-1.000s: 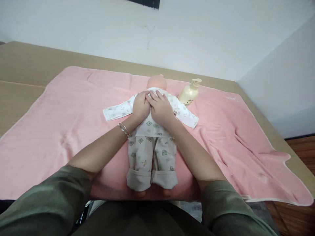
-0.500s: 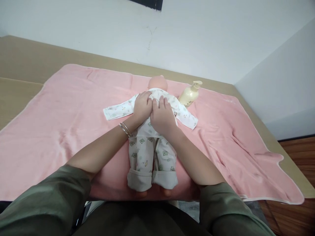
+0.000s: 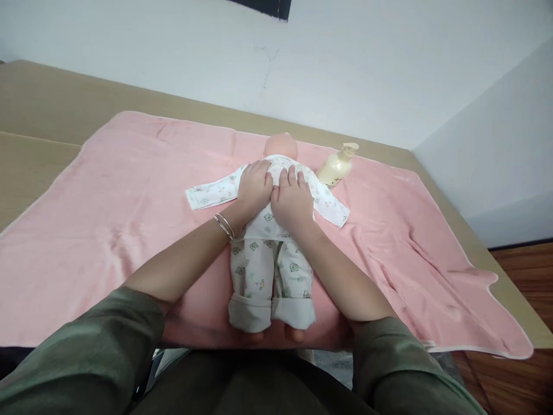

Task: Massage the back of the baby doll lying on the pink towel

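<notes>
A baby doll (image 3: 281, 146) lies with its head away from me, dressed in a white printed top (image 3: 270, 222) and matching trousers (image 3: 258, 268) with turned-up cuffs. Its arms are spread to both sides in long sleeves, and its feet show at the near edge. My left hand (image 3: 254, 187) rests flat on the upper left of the top, with two thin bangles (image 3: 224, 226) at the wrist. Beside it, my right hand (image 3: 294, 199) lies on the right part of the top, fingers extended and slightly spread. Neither hand grips anything.
A pink blanket (image 3: 142, 196) is spread under the doll over a wooden table (image 3: 52, 86). Close to the doll's right-hand sleeve stands a cream pump bottle (image 3: 336, 168). White walls (image 3: 173, 52) border the table behind and at the right.
The whole view has shifted slightly, so things sit a little further right. My right hand has slid slightly on the doll's top, away from the left thumb; both hands stay on it.
</notes>
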